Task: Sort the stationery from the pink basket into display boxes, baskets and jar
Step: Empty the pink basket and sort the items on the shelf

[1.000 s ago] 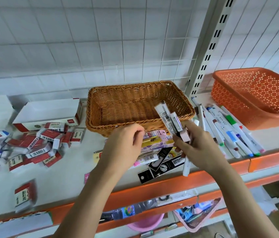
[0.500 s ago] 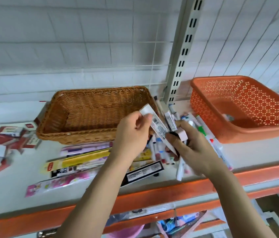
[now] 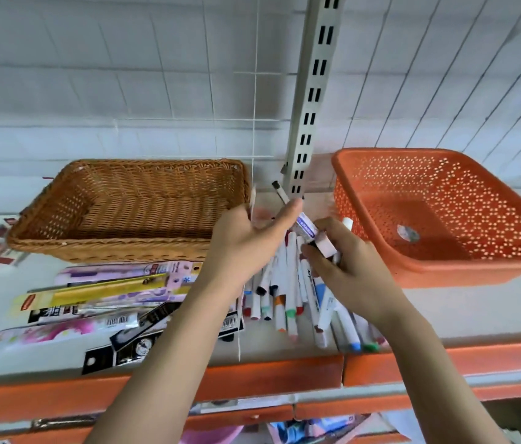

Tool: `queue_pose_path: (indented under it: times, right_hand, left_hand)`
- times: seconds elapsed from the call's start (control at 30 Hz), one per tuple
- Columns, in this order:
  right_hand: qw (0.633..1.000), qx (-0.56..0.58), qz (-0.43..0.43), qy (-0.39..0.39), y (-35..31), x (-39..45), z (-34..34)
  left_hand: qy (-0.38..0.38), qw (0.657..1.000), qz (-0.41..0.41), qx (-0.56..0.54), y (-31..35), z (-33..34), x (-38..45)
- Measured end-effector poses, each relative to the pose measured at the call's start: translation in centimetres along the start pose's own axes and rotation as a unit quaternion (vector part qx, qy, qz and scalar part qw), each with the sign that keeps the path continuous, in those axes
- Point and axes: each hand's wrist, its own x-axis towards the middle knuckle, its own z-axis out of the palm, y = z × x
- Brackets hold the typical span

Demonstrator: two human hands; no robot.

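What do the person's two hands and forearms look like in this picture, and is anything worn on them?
Both forearms come up from the bottom edge and are bare: no sleeves show on the parts in view. The left hand and the right hand wear no gloves. No watch, bracelet or ring can be seen on either, and no marks or plasters show. The nails look short and plain, though the picture is slightly blurred.

1. The brown basket [image 3: 131,203] is showing rough woven wicker.
2. The orange basket [image 3: 444,200] is looking like smooth perforated plastic.
3. The flat packets [image 3: 108,293] are shining glossy.
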Motion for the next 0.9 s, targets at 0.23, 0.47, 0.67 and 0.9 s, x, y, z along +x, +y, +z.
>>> queue_pose_path:
  times: [0.23,0.47,0.67,0.9]
  right_hand:
    - [0.999,0.005,-0.025,-0.04,-1.1,-0.1,0.1]
    - [1.0,0.009,-0.012,-0.015,-2.4,-0.2,0.9]
    - [1.0,-0.012,-0.003,-0.027,-2.8,-0.3,1.0]
    - [0.999,-0.034,0.0,-0.037,-2.7,0.2,0.7]
  left_hand:
    - [-0.029,0.989,-0.069,-0.128,-0.8,0.4,0.5]
    - [-0.006,0.991,-0.039,-0.132,-1.3,-0.8,0.0]
    - [0.06,0.99,0.06,-0.11,-0.2,-2.3,-0.8]
    - [0.145,0.987,0.073,-0.013,-0.2,-3.9,-0.8]
